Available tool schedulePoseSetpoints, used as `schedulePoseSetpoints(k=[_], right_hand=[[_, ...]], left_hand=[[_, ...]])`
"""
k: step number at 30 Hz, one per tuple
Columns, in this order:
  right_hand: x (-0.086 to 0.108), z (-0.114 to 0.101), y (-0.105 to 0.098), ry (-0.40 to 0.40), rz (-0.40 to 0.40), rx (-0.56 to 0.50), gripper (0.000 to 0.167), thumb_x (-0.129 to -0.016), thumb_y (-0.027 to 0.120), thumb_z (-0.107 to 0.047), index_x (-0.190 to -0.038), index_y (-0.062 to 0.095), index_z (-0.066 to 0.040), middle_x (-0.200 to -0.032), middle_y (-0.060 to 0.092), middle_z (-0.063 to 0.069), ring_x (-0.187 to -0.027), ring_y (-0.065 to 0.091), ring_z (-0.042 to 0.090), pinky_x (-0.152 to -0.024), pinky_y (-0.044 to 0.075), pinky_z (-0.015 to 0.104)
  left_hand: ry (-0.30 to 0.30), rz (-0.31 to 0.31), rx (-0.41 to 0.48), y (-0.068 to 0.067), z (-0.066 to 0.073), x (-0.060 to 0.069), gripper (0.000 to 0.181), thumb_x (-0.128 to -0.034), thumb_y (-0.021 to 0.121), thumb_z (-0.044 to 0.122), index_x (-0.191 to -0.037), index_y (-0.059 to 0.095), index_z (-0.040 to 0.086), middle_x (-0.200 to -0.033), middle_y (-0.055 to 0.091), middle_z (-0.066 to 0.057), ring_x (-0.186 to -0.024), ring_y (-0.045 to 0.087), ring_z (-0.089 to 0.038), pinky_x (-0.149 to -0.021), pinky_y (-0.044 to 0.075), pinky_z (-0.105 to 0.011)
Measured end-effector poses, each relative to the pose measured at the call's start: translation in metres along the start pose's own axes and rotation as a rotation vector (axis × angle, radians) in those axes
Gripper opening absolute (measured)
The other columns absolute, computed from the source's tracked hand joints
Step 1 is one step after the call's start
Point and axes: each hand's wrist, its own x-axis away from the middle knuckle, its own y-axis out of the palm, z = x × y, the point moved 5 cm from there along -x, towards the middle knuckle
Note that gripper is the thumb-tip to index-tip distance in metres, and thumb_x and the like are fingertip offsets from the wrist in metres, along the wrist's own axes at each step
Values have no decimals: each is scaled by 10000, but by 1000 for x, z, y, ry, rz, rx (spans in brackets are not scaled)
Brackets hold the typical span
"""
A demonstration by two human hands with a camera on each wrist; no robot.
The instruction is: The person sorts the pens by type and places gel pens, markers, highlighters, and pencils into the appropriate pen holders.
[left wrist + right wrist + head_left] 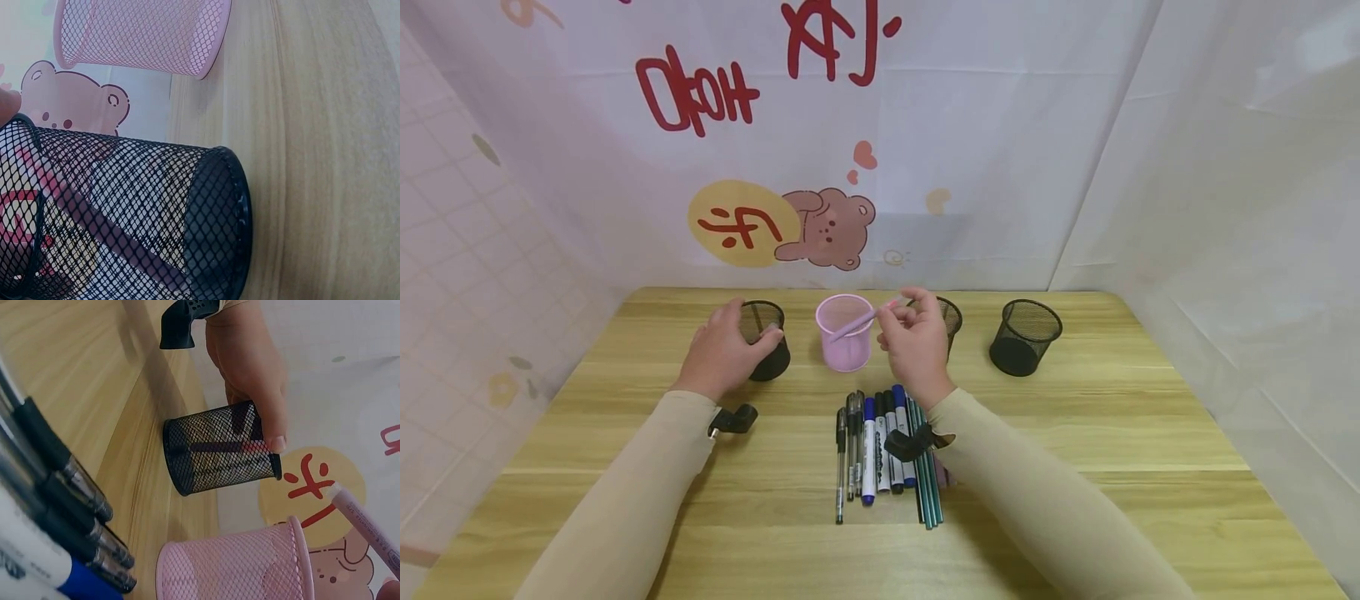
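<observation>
My left hand (722, 352) grips the leftmost black mesh pen cup (769, 362) near its rim, thumb on the near side. Through the mesh in the left wrist view, a slim purple and pink pen (125, 244) leans inside this cup. My right hand (919, 340) pinches a light purple pen (853, 324) between thumb and fingers. That pen slants down to the left, its lower end over the pink mesh pen cup (847, 358). In the right wrist view the pale tip of the held pen (362, 519) shows, along with the left hand (250, 369) on the black cup.
Behind the right hand a second black mesh cup (954, 318) is partly hidden; a third black cup (1026, 340) stands further right. Black-capped gel pens (840, 450), markers (868, 454) and green pencils (928, 492) lie side by side on the wooden table (737, 533). White printed cloth (985, 167) hangs behind.
</observation>
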Motion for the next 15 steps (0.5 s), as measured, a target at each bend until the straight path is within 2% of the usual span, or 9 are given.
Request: schedulePoseSetpoints(k=[5, 12, 15], right_hand=[[-2, 3, 13, -5, 31, -39, 371, -998, 683, -74, -1324, 507, -56, -991, 721, 109, -625, 645, 119, -623, 584, 225], [-2, 3, 31, -43, 58, -55, 337, -1004, 675, -52, -1298, 510, -40, -999, 719, 247, -591, 628, 106, -607, 567, 210], [-1, 1, 40, -55, 68, -55, 327, -1004, 677, -49, -1290, 519, -24, -1000, 722, 243, -586, 619, 96, -602, 557, 206]], left_hand=[[8, 5, -5, 0, 0, -1, 1040, -960, 513, 743, -1633, 261, -8, -1637, 359, -301, -1493, 365, -524, -1237, 239, -698], [16, 10, -8, -2, 2, 1, 1037, -962, 515, 738, -1631, 265, -13, -1632, 367, -304, -1488, 375, -522, -1233, 248, -698], [19, 8, -16, -1, 1, 1, 1036, -966, 516, 732, -1630, 262, -22, -1631, 365, -310, -1493, 369, -520, -1232, 244, -704]])
